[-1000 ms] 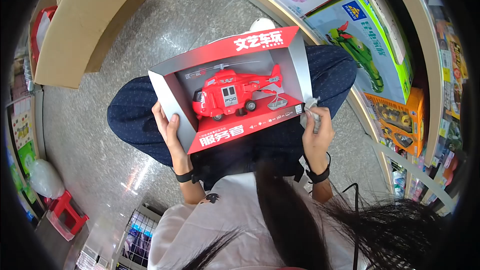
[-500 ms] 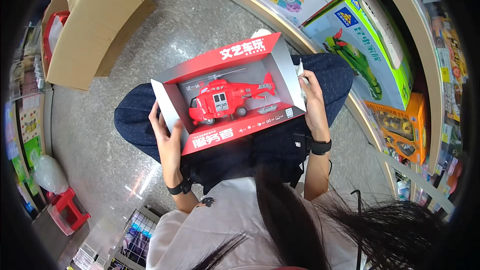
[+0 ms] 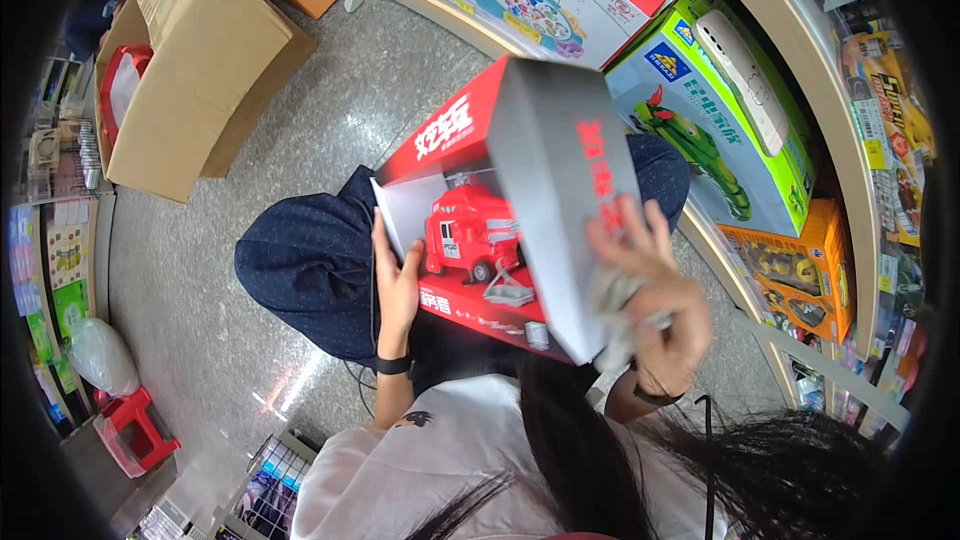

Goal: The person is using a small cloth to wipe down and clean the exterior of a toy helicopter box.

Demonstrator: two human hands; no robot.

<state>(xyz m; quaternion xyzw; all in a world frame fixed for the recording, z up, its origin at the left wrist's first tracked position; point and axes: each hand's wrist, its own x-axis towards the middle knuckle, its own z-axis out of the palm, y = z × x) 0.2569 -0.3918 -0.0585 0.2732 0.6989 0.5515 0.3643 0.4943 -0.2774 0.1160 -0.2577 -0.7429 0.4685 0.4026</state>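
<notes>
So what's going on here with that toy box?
A person seated on a shop floor holds a toy box with a red helicopter inside, tilted on their lap. The left hand grips its window side. The right hand, clutching a grey cloth, presses on the grey side facing up. A green boxed toy stands alongside.

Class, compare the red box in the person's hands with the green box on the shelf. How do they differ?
The red box is tilted, gripped by the left hand while the right hand presses a cloth to its grey side; the green box stands untouched. The red box has a window showing a red toy vehicle; the green box shows a printed green figure. Both are toy boxes.
</notes>
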